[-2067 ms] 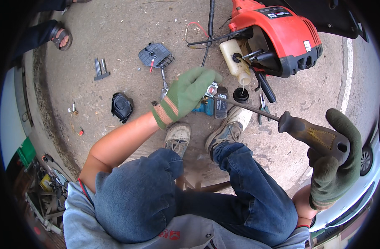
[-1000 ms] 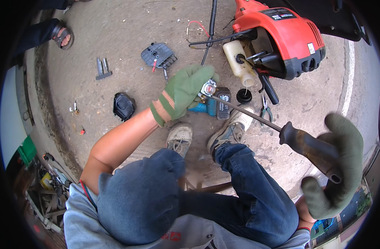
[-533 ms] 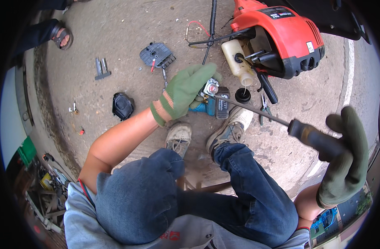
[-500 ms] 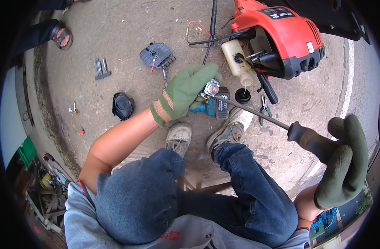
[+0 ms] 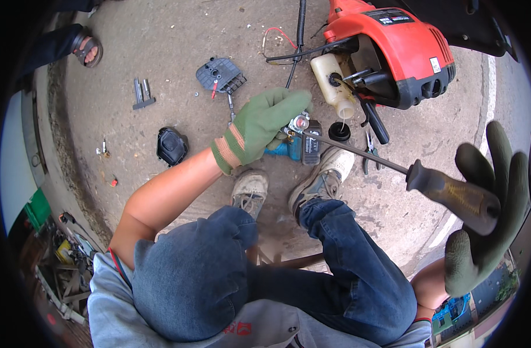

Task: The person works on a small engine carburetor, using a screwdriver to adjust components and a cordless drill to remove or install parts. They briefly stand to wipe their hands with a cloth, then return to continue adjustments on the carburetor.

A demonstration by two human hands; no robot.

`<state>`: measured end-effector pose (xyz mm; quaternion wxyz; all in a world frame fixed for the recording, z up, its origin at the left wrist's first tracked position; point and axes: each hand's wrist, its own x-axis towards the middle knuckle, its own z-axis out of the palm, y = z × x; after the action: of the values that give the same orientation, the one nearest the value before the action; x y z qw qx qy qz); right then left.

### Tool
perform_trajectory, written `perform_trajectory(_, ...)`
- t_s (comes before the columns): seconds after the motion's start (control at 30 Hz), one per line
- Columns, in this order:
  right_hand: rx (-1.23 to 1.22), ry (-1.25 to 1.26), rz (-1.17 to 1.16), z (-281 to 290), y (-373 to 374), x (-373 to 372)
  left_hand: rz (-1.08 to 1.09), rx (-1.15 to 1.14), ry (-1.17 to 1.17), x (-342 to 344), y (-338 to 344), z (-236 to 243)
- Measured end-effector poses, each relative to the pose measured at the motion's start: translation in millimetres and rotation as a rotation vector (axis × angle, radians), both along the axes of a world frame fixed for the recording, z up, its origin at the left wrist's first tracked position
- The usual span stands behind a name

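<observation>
In my gloved left hand [image 5: 264, 124] is a small metal carburetor [image 5: 299, 123] with a clear, reddish primer bulb; the fingers are closed round it. A long screwdriver [image 5: 451, 194] runs from the carburetor toward the right, its tip against the lower side of the part. Its worn dark handle lies in front of my gloved right hand [image 5: 497, 226]. That hand is open, fingers and thumb spread wide, with the handle's butt by the palm; whether they touch I cannot tell. Below the carburetor, a teal cordless tool with a dark battery [image 5: 311, 145] lies on the ground, partly covered by my left hand.
At upper right stands a red engine unit [image 5: 387, 52] with a whitish fuel tank [image 5: 332, 81]. A black cap [image 5: 339, 131] and pliers [image 5: 371, 152] lie near my right shoe. Left lie a grey cover [image 5: 221, 75], black housing [image 5: 173, 146] and bolts [image 5: 142, 93]. Another person's sandaled foot [image 5: 90, 53] is at far left.
My right hand has opened from around the screwdriver handle, its fingers spreading outward. The handle has shifted slightly right and down. My left hand and the carburetor have moved slightly right.
</observation>
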<state>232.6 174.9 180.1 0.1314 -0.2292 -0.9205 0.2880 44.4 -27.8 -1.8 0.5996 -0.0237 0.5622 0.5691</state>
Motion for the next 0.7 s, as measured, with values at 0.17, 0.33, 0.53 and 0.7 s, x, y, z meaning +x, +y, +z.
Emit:
perform_trajectory(0.17,-0.123,-0.164,0.085,11.2,10.1,10.9,0.012,-0.023,0.017,-2.4,-8.3,-0.6)
perform_trajectory(0.33,-0.101,-0.056,0.058,7.4,7.6,1.8,-0.028,-0.02,0.03,-0.4,-2.5,-2.7)
perform_trajectory(0.53,-0.074,-0.103,-0.048,6.7,3.7,10.7,0.043,-0.035,0.008,-0.8,-2.8,8.6)
perform_trajectory(0.7,-0.14,-0.105,0.122,2.0,14.2,-4.7,0.008,-0.061,0.04,-0.3,-5.7,-1.8)
